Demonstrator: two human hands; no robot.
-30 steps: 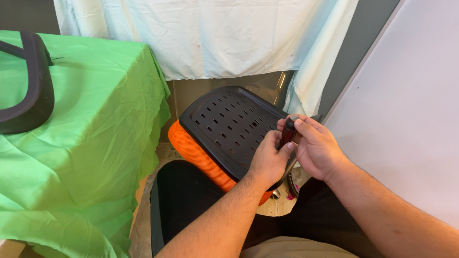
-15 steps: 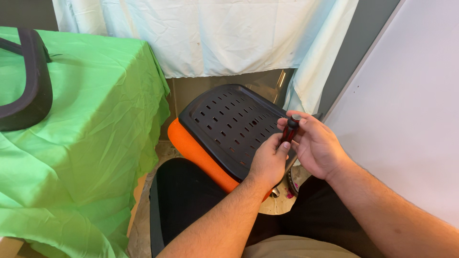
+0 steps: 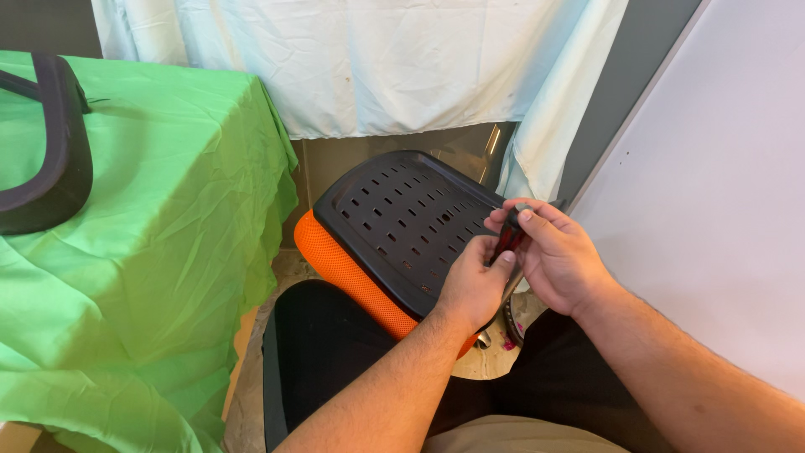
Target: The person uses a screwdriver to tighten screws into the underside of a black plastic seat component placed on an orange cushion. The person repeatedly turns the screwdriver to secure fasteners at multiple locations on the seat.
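— What's at the left of the frame?

— A counter draped in green cloth (image 3: 159, 252), with a black curved frame (image 3: 59, 143) lying on it at upper left.

— And in the centre?

— A black slotted seat plate (image 3: 402, 218) over an orange cushion (image 3: 352, 273), tilted up.

— Your grip?

— My left hand (image 3: 474, 285) and right hand (image 3: 558, 256), right of centre, both close their grip on a dark red-handled tool (image 3: 508, 242), held at the plate's right edge.
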